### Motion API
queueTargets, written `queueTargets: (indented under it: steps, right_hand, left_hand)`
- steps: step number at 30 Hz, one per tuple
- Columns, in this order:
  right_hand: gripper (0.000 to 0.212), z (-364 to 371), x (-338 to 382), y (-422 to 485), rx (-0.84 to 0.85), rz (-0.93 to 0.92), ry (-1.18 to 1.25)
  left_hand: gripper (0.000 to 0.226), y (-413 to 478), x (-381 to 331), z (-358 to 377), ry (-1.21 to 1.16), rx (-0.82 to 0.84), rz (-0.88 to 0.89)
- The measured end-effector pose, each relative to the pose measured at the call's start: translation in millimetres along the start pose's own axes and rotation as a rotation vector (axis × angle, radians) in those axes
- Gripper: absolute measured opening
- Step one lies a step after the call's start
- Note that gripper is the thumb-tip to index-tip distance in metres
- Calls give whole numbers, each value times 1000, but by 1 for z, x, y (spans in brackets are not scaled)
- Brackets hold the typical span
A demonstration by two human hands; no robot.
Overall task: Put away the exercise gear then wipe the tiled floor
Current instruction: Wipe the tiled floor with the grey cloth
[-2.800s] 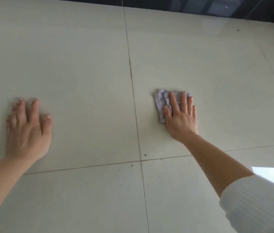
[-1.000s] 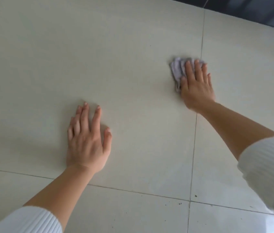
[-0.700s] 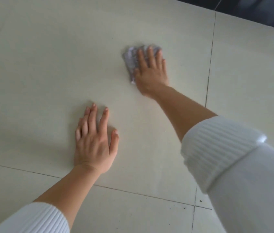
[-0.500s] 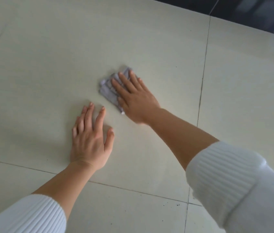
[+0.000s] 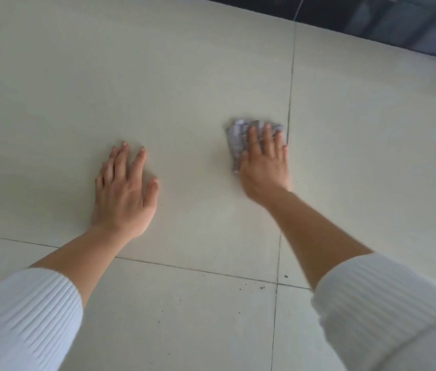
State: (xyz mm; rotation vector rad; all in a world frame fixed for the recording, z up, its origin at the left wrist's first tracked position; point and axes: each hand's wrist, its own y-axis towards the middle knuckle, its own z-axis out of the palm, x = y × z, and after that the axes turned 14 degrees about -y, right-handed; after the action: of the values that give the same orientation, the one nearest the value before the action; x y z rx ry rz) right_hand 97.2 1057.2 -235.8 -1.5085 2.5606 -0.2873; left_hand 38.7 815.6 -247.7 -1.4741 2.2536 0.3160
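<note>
A: Left to right, what's there?
B: Left hand point(image 5: 124, 190) lies flat on the tiled floor point(image 5: 184, 76), fingers spread, holding nothing, probably bracing. Right of it, right hand point(image 5: 263, 160) presses flat on a crumpled grey cloth point(image 5: 235, 137), fingers extended over it, not curled round. The cloth sits just left of a grout line point(image 5: 289, 113).
A: Step?
B: Wiping, I'd say. No exercise gear in view, so likely put away.
A: Next?
B: Probably keep palm pressure on the cloth and sweep to uncleaned tile. Dark specks point(image 5: 261, 287) lie near, by the grout crossing; those need a pass.
</note>
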Motion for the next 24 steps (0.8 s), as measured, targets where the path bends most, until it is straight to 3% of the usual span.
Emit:
queueTargets:
  steps: [8,13,15,17,20,22,24]
  right_hand:
    - [59,39,74,-161,-33,-515,-129]
    - [62,49,17,-171,-98,-917,-313]
    - [58,40,-18,-160,-69,-835,-330]
    - [65,33,-47,-157,-32,-516,-304]
    - [56,28,-47,-163,51,-90,-124]
    - [58,27,-17,-173,97,22,-12]
    - [59,32,19,-194,104,-48,-3]
  left_hand:
    - [63,2,-10,-11,17,216,-53]
    - [58,-61,-10,-29,130,305,73]
    - [62,-92,-2,-42,189,338,105]
    - [71,-122,10,-55,266,345,126]
    - [82,-157,31,-74,364,435,46]
    - [83,-176,43,-84,413,572,-22]
    - [83,-192,49,-91,433,672,-47]
